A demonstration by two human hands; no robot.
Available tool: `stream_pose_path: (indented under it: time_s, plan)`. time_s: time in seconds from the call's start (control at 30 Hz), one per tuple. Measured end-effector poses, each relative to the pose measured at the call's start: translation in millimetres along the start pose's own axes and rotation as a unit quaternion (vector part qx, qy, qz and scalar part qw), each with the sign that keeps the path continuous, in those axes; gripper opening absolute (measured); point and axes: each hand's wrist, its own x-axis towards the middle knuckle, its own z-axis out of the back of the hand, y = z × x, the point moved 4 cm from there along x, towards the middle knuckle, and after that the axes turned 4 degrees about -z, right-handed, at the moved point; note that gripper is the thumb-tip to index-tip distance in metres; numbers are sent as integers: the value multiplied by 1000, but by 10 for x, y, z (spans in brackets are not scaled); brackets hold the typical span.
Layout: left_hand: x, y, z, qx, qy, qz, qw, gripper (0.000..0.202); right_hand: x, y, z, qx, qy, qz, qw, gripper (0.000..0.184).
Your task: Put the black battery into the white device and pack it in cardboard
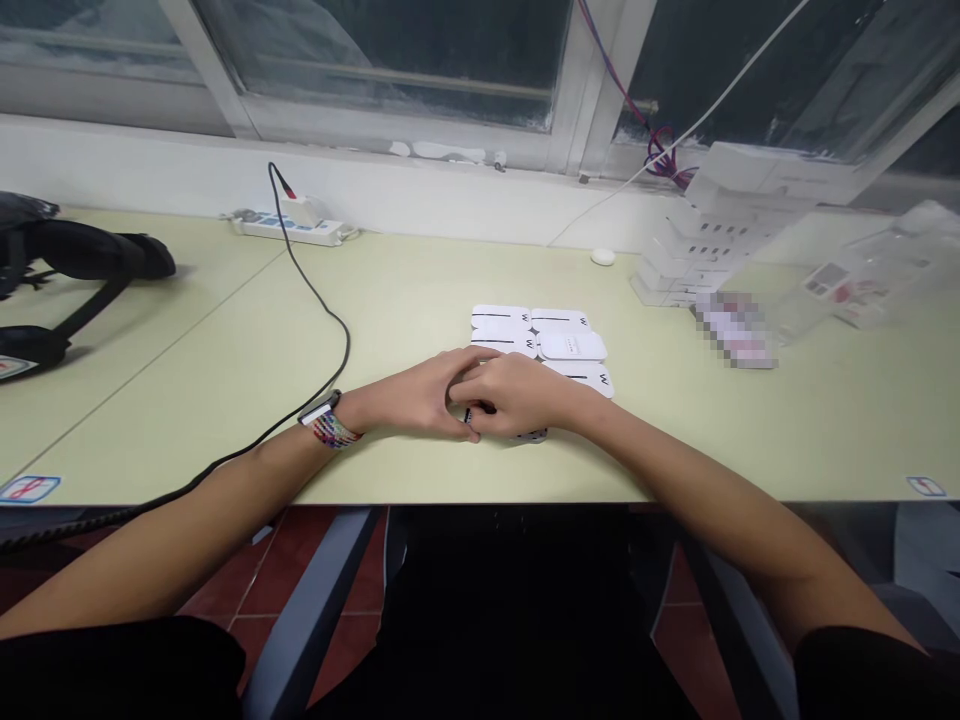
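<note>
My left hand [439,395] and my right hand [517,393] meet low over the table, near its front edge. The left fingers and thumb curve around the right fingertips, and the right fingers are curled in. A small dark-marked bit shows between them, mostly hidden, so I cannot make out what they hold. Below the right hand peeks the edge of a dark-patterned piece [532,436]. Just beyond lie white rounded cards with a black line and a W, among them a far left card [499,316] and a far right card [561,321]. A plain-topped white piece [572,346] rests among them.
A black cable [319,300] runs across the left side from a power strip [292,228]. Black gear [90,255] lies at far left. On the right are stacked white boxes [701,245], a plastic bag [862,280] and a small white round object [602,257].
</note>
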Motion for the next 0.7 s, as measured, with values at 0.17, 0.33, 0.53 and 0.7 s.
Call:
stream_pose_path:
  time_s: [0.17,0.33,0.53,0.7]
  plan:
    - [4,-16,2,14,0,15,1000,95,3,12,12,4,-10,5,1000,15]
    - [13,-60,9,10,9,18,1000,92,3,22,28,11,-22,10,1000,16]
    - [16,-112,-3,-3,5,1,1000,91,2,38,39,6,-30,19,999,17]
    - [7,-59,-13,-11,-1,-22,1000,95,-13,51,132,4,-55,17,998,15]
